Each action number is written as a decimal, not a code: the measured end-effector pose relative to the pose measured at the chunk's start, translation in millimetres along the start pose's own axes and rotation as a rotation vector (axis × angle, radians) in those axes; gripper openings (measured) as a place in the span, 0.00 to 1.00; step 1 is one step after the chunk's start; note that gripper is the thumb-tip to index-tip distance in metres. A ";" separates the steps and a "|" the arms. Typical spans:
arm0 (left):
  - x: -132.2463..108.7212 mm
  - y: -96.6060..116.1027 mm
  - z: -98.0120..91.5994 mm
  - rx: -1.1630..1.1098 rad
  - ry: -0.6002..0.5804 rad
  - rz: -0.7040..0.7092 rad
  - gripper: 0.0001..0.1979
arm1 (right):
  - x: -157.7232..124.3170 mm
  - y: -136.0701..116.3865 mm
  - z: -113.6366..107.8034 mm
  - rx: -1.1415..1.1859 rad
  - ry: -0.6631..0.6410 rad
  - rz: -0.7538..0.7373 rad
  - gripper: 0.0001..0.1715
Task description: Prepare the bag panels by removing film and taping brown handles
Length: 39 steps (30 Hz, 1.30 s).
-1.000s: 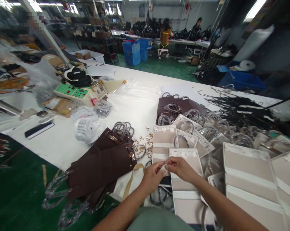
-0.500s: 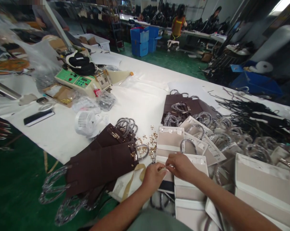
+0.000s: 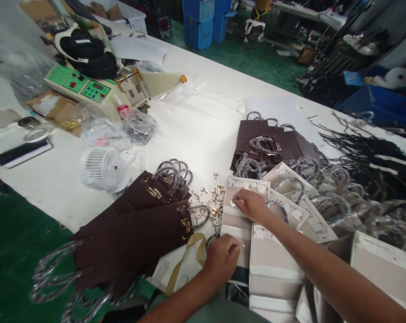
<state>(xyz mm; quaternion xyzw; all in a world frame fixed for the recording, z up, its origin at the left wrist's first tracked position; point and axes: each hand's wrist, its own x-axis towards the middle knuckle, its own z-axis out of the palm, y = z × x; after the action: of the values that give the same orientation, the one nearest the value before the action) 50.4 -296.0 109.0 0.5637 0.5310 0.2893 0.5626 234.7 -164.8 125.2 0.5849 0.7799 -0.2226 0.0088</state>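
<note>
My right hand (image 3: 252,204) is over the upper part of a beige bag panel (image 3: 246,182), thumb and finger pinched on a small white piece (image 3: 232,203). Lower down, my left hand (image 3: 223,256) is closed above the same panel's lower part; whatever its fingertips pinch is too small to name. More beige panels (image 3: 277,251) with white strips overlap beside and under my right forearm. Left of my hands lie dark brown bag pieces (image 3: 132,237) with plastic-wrapped handles. Small gold fittings (image 3: 217,197) are scattered between the brown and beige pieces.
A white fan (image 3: 100,168) and a green-fronted machine (image 3: 85,87) stand at the left of the white table (image 3: 203,121). Brown bag pieces (image 3: 257,134) are stacked further back. Black straps (image 3: 368,152) lie at the right, and blue bins (image 3: 199,22) stand on the floor beyond.
My hands, together before, are now apart: the right has moved up the beige panel, the left slightly down. The view has tilted lower and closer to the table.
</note>
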 end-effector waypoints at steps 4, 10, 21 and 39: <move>5.7 -11.8 8.8 -0.014 -0.059 -0.117 0.05 | 36.4 22.5 -0.5 0.126 0.152 0.146 0.10; 17.6 -34.9 12.8 0.012 -0.052 -0.170 0.04 | 61.7 19.7 12.5 -0.096 0.169 0.258 0.13; 14.9 -38.1 16.3 0.029 -0.061 -0.211 0.04 | 73.4 32.7 9.6 0.465 0.262 0.321 0.13; -43.9 81.2 -76.3 -0.083 0.293 -0.069 0.27 | -146.8 -147.8 13.5 1.434 0.194 -0.008 0.07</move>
<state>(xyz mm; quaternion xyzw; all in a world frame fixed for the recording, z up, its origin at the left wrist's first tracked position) -9.7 -295.6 212.6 0.4733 0.6140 0.3705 0.5115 142.2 -334.9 203.1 0.4611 0.4413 -0.6267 -0.4471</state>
